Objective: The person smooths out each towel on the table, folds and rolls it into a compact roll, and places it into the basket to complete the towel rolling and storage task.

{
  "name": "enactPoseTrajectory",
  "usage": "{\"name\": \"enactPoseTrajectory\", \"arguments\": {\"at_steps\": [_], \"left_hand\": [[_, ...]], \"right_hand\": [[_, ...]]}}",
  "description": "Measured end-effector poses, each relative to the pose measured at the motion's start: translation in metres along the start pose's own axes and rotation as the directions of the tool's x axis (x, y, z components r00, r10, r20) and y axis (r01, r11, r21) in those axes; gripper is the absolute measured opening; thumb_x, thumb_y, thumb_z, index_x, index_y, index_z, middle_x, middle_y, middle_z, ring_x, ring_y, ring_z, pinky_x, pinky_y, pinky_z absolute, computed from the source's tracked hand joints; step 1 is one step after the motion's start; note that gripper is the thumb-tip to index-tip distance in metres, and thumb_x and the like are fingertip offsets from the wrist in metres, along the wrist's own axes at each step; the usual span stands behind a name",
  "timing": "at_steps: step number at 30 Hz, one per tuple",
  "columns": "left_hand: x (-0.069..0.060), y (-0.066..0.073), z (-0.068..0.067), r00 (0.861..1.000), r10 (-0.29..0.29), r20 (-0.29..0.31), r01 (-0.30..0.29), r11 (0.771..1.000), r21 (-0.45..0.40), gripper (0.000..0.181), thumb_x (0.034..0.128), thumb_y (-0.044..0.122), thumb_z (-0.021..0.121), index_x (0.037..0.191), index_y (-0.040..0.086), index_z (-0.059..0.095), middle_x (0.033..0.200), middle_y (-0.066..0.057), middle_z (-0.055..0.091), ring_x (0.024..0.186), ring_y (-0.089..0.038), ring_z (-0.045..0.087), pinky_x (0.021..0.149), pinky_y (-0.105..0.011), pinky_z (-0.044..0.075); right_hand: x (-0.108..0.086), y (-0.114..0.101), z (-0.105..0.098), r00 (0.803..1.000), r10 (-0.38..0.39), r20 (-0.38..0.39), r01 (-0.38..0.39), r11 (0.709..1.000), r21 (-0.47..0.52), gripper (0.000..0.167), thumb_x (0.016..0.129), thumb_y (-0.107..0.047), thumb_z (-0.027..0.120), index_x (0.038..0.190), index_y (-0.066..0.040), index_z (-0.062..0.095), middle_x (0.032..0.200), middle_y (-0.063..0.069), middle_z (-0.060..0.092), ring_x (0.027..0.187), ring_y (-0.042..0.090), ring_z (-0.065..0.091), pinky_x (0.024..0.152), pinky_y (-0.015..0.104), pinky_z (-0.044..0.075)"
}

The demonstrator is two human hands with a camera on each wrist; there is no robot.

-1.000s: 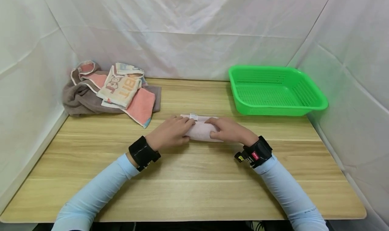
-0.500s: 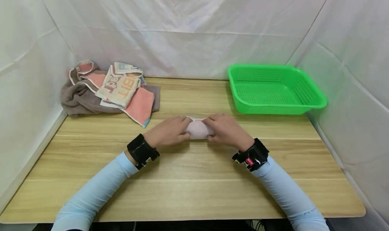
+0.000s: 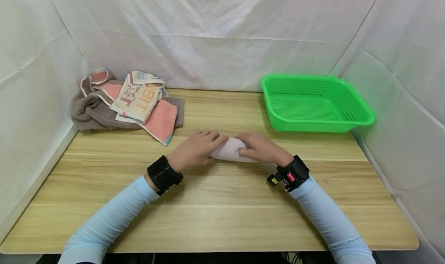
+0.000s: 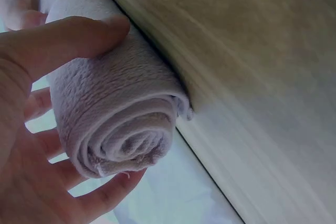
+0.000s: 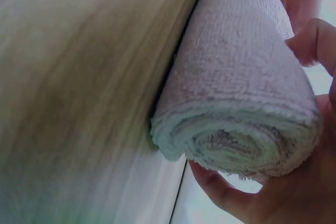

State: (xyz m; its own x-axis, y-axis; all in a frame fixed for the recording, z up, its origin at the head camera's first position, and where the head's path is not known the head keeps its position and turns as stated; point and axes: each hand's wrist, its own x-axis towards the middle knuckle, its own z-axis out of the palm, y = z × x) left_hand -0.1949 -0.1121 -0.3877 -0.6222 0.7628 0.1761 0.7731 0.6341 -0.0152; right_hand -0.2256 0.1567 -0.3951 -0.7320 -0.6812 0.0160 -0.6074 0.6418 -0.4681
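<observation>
A pale pinkish-lilac towel (image 3: 229,152), rolled into a cylinder, lies on the table between both hands. My left hand (image 3: 194,150) grips its left end. In the left wrist view the thumb (image 4: 79,40) lies along the near side of the roll and the fingers curve round the other side, beside the spiral end. At the right end my right hand (image 3: 263,149) holds the roll between thumb and fingers. The right wrist view shows the layered spiral of that end, with fingers (image 5: 220,190) curving behind it.
At the back left lies a heap of towels: a grey-brown one (image 3: 94,115), a coral one (image 3: 163,115) and a cream printed one (image 3: 137,102). A green perforated plastic basket (image 3: 320,126) stands at the back right. White fabric walls enclose the wooden table (image 3: 222,217).
The towel's flat far strip and white tag, visible earlier, are out of sight now. My right hand shifted inward along the roll, then back to the right.
</observation>
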Motion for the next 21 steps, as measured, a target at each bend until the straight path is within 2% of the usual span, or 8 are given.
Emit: {"name": "enactPoseTrajectory", "arguments": {"at_steps": [3, 6, 9, 13, 15, 18, 21], "left_hand": [[0.0, 0.0, 0.001, 1.0, -0.007, 0.015, 0.007, 1.0, -0.016, 0.075, 0.0858, 0.026, 0.083, 0.15, 0.013, 0.048, 0.129, -0.01, 0.063, 0.119, -0.031, 0.064, 0.096, -0.048, 0.055], [0.0, -0.003, 0.001, 1.0, -0.014, 0.027, 0.016, 0.998, -0.059, 0.074, 0.0875, 0.025, 0.081, 0.151, 0.011, 0.048, 0.13, -0.011, 0.063, 0.12, -0.03, 0.062, 0.1, -0.047, 0.053], [0.0, -0.007, 0.002, 0.999, -0.025, 0.048, 0.03, 0.994, -0.109, 0.071, 0.0905, 0.025, 0.077, 0.153, 0.009, 0.046, 0.131, -0.012, 0.063, 0.118, -0.029, 0.061, 0.101, -0.045, 0.052], [0.002, -0.011, 0.004, 0.993, -0.045, 0.106, 0.062, 0.984, -0.167, 0.07, 0.0944, 0.028, 0.072, 0.155, 0.009, 0.043, 0.132, -0.013, 0.06, 0.116, -0.027, 0.059, 0.099, -0.044, 0.053], [0.002, -0.012, 0.005, 0.99, -0.059, 0.129, 0.083, 0.978, -0.19, 0.071, 0.0947, 0.031, 0.072, 0.155, 0.011, 0.041, 0.134, -0.012, 0.058, 0.117, -0.027, 0.058, 0.1, -0.044, 0.052], [0.002, -0.011, 0.006, 0.988, -0.075, 0.132, 0.101, 0.975, -0.198, 0.075, 0.0907, 0.031, 0.077, 0.154, 0.012, 0.043, 0.134, -0.012, 0.058, 0.118, -0.027, 0.058, 0.101, -0.045, 0.052], [0.0, -0.009, 0.008, 0.992, -0.076, 0.098, 0.092, 0.981, -0.168, 0.076, 0.0836, 0.03, 0.084, 0.148, 0.014, 0.048, 0.13, -0.01, 0.062, 0.116, -0.026, 0.061, 0.098, -0.046, 0.054]], "right_hand": [[-0.001, 0.0, -0.002, 0.999, 0.031, 0.015, -0.031, 0.999, 0.04, 0.053, 0.092, -0.027, 0.065, 0.142, -0.015, 0.055, 0.115, 0.007, 0.07, 0.093, 0.018, 0.065, 0.081, 0.037, 0.054], [-0.003, -0.004, -0.004, 0.999, 0.034, -0.013, -0.034, 0.999, 0.001, 0.054, 0.089, -0.031, 0.07, 0.138, -0.019, 0.053, 0.118, 0.006, 0.066, 0.097, 0.02, 0.064, 0.082, 0.038, 0.054], [-0.003, -0.011, -0.005, 0.998, -0.018, -0.062, 0.009, 0.99, -0.139, 0.062, 0.082, -0.038, 0.082, 0.135, -0.017, 0.058, 0.125, 0.005, 0.064, 0.107, 0.022, 0.064, 0.091, 0.041, 0.055], [-0.003, -0.019, -0.002, 0.991, -0.092, -0.093, 0.055, 0.938, -0.343, 0.079, 0.07, -0.041, 0.093, 0.137, -0.011, 0.061, 0.126, 0.008, 0.068, 0.11, 0.028, 0.067, 0.094, 0.045, 0.056], [-0.003, -0.021, 0.001, 0.989, -0.106, -0.099, 0.059, 0.917, -0.395, 0.081, 0.069, -0.038, 0.093, 0.138, -0.009, 0.061, 0.125, 0.009, 0.07, 0.109, 0.03, 0.069, 0.093, 0.046, 0.056], [-0.003, -0.02, 0.005, 0.99, -0.109, -0.094, 0.065, 0.923, -0.38, 0.079, 0.07, -0.033, 0.092, 0.138, -0.008, 0.062, 0.121, 0.01, 0.073, 0.103, 0.028, 0.071, 0.089, 0.044, 0.057], [-0.002, -0.018, 0.006, 0.992, -0.099, -0.076, 0.073, 0.953, -0.293, 0.072, 0.073, -0.033, 0.089, 0.136, -0.009, 0.064, 0.114, 0.008, 0.076, 0.093, 0.023, 0.072, 0.08, 0.039, 0.057]]}}
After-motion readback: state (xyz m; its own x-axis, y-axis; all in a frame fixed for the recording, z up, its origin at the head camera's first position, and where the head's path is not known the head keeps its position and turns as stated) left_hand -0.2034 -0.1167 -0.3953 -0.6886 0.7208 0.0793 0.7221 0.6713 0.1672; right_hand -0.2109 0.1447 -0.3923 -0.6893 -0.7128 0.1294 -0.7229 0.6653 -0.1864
